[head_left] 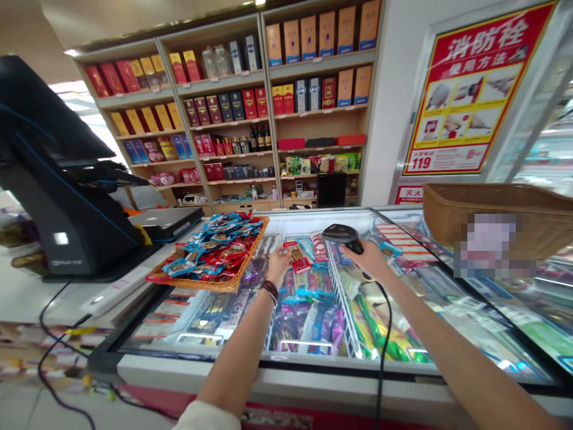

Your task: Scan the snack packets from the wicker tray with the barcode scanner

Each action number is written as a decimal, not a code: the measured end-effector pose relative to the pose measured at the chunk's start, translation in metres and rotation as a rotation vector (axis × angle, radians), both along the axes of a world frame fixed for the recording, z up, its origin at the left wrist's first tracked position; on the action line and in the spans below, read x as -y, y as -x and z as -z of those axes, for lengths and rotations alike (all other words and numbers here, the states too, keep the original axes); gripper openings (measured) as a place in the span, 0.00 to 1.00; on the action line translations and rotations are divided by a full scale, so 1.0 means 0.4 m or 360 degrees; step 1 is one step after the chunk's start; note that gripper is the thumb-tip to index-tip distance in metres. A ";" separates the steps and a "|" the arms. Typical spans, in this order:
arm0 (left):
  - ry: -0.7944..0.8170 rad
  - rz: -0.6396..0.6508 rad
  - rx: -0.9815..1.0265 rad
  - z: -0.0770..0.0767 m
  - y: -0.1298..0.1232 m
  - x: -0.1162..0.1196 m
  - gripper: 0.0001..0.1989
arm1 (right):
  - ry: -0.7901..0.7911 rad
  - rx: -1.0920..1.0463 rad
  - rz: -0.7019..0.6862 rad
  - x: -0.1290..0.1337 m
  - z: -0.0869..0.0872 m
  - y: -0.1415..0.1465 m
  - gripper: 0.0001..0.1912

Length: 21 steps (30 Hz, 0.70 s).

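My left hand (279, 263), with a beaded bracelet on its wrist, pinches the edge of a small red snack packet (298, 257) above the glass top of the freezer. Held in my right hand (369, 258) is a black barcode scanner (342, 234), its head pointing left toward the packet. The scanner's cable (385, 334) hangs down over the freezer's front edge. Left of my left hand, an orange wicker basket (233, 283) is heaped with blue and red snack packets (219, 242). A blue packet (391, 249) lies just beyond my right hand.
Under the glass, the chest freezer (313, 370) holds wrapped ice creams in wire baskets. A black checkout terminal (49, 179) and a flat black scale (168, 222) stand at left. A brown basket (447, 206) sits at right. Shelves (264, 77) of boxed goods line the back.
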<state>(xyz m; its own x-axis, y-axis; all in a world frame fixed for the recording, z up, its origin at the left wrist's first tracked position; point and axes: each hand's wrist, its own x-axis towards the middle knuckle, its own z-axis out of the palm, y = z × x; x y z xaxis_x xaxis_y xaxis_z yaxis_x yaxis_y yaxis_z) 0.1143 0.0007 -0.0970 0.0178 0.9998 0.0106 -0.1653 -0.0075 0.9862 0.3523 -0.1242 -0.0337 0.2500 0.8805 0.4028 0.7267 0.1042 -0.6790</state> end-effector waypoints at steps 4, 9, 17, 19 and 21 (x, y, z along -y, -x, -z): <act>0.0174 0.0178 0.0041 -0.045 -0.159 0.019 0.13 | 0.0066 -0.0002 0.0263 0.060 -0.010 -0.157 0.20; 0.0225 0.0477 0.0148 -0.071 -0.382 0.051 0.06 | 0.0031 -0.0018 0.0539 0.154 0.001 -0.300 0.20; 0.0109 0.0874 0.0307 -0.070 -0.591 0.137 0.07 | 0.0122 -0.0171 0.0640 0.247 0.056 -0.369 0.18; 0.0052 0.1045 0.0193 -0.062 -0.594 0.152 0.03 | 0.0126 -0.0181 0.0644 0.245 0.068 -0.366 0.19; -0.0075 0.1219 -0.0028 -0.050 -0.571 0.153 0.04 | 0.0116 -0.0181 0.0631 0.231 0.075 -0.354 0.20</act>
<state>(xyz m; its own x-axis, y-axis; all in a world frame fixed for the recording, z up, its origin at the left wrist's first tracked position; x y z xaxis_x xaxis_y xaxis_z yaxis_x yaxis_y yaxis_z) 0.3428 -0.0603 -0.0769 0.7061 0.7066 0.0462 -0.1254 0.0606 0.9903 0.4939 -0.2168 -0.0638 0.6147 0.7322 0.2932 0.6209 -0.2200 -0.7524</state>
